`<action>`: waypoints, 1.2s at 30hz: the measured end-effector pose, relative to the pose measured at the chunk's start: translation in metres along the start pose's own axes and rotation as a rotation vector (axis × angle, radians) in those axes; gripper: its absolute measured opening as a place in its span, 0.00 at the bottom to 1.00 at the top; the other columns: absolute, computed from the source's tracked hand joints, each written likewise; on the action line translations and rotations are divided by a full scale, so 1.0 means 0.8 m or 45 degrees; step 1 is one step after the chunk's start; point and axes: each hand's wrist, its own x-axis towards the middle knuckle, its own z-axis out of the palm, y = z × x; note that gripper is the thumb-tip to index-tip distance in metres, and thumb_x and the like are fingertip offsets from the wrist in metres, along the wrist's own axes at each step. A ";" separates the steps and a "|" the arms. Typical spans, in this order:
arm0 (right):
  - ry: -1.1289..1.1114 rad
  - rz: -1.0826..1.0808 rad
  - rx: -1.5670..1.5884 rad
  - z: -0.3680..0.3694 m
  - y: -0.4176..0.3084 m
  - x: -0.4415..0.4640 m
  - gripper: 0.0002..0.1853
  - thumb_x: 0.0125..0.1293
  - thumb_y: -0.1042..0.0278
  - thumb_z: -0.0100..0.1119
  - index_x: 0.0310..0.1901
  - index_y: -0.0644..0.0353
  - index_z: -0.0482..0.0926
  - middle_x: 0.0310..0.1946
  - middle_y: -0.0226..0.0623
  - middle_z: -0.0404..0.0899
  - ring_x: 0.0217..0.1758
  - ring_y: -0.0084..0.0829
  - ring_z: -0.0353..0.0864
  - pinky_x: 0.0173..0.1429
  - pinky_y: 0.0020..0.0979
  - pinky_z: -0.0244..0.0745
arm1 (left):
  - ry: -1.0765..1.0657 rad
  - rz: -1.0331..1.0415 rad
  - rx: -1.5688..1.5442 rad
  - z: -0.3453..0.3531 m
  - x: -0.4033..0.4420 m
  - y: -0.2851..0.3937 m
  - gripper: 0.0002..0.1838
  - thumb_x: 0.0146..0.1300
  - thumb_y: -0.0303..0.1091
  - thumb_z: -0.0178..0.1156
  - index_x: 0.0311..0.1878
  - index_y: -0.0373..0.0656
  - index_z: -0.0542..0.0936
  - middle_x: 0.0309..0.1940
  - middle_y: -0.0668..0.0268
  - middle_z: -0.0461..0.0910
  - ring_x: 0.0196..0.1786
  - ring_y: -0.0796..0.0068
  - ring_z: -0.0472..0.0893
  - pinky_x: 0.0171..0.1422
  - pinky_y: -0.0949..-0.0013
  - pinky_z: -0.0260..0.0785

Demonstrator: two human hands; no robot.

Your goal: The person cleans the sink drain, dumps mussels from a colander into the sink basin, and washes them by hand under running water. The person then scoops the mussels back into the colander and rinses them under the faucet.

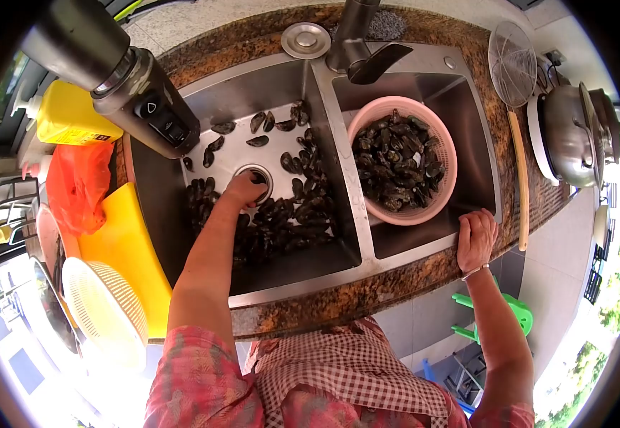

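Left of the frame's centre, your left hand reaches its fingers to the drain of a steel sink; whether they clasp anything cannot be told. Dark mussels lie around it in the left basin. Your right hand rests on the sink's edge at right, its grip unclear. Right of centre, a pink colander holds more mussels.

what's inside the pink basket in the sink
A heap of dark mussels fills much of the pink basket; they cover its bottom, so what lies beneath can't be seen.
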 end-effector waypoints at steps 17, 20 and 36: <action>0.049 -0.084 -0.013 0.003 0.002 0.003 0.11 0.71 0.60 0.54 0.38 0.55 0.84 0.45 0.37 0.82 0.65 0.48 0.73 0.72 0.49 0.59 | -0.209 0.054 -0.280 -0.007 -0.006 -0.008 0.18 0.63 0.44 0.68 0.51 0.44 0.82 0.38 0.66 0.84 0.22 0.70 0.81 0.24 0.65 0.77; 0.040 -0.085 -0.014 0.000 0.001 0.006 0.11 0.71 0.60 0.54 0.38 0.55 0.83 0.45 0.37 0.82 0.65 0.47 0.73 0.72 0.48 0.59 | -0.199 0.081 -0.406 -0.015 -0.009 -0.005 0.18 0.62 0.46 0.70 0.49 0.46 0.83 0.35 0.68 0.83 0.21 0.73 0.79 0.23 0.66 0.74; 0.041 -0.082 -0.008 -0.001 -0.001 0.005 0.10 0.70 0.61 0.55 0.38 0.55 0.84 0.46 0.38 0.82 0.64 0.47 0.74 0.72 0.48 0.59 | 0.402 0.507 0.503 0.000 -0.014 -0.018 0.13 0.66 0.41 0.59 0.41 0.42 0.84 0.43 0.49 0.85 0.51 0.48 0.84 0.57 0.50 0.76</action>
